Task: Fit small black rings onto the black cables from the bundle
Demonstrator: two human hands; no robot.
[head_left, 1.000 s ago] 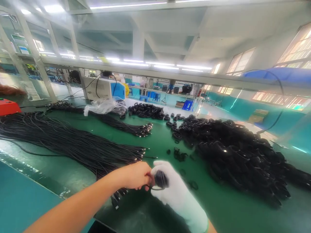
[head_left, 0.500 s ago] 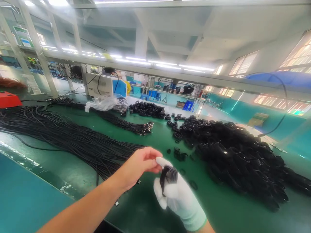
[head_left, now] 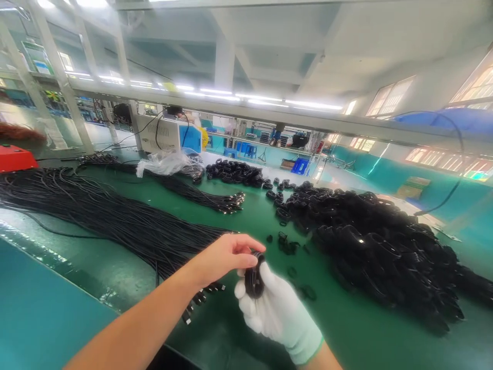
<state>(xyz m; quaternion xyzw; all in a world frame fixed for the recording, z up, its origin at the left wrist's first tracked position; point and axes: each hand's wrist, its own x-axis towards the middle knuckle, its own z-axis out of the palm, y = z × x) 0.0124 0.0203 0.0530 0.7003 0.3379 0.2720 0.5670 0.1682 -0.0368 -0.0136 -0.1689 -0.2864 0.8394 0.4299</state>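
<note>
A small coiled black cable (head_left: 254,281) sits between my two hands over the green tabletop. My right hand (head_left: 275,303), in a white glove, is closed around the coil from below and the right. My bare left hand (head_left: 236,254) pinches the coil's upper end between thumb and fingers. Left of my hands lies a long bundle of straight black cables (head_left: 127,226), their plugs (head_left: 188,319) showing under my left wrist. To the right rises a large heap of coiled black cables (head_left: 358,241).
A second cable bundle (head_left: 200,195) with shiny ends lies farther back, near a clear plastic bag (head_left: 165,163). A smaller pile of coils (head_left: 234,172) sits behind it. Loose black bits (head_left: 287,244) lie before the heap. A white-and-blue machine (head_left: 165,134) and red box (head_left: 17,158) stand at the left.
My right hand has turned the coil, so its ring now faces me differently. My left fingers have moved onto the coil's top, with the index finger reaching farther over it.
</note>
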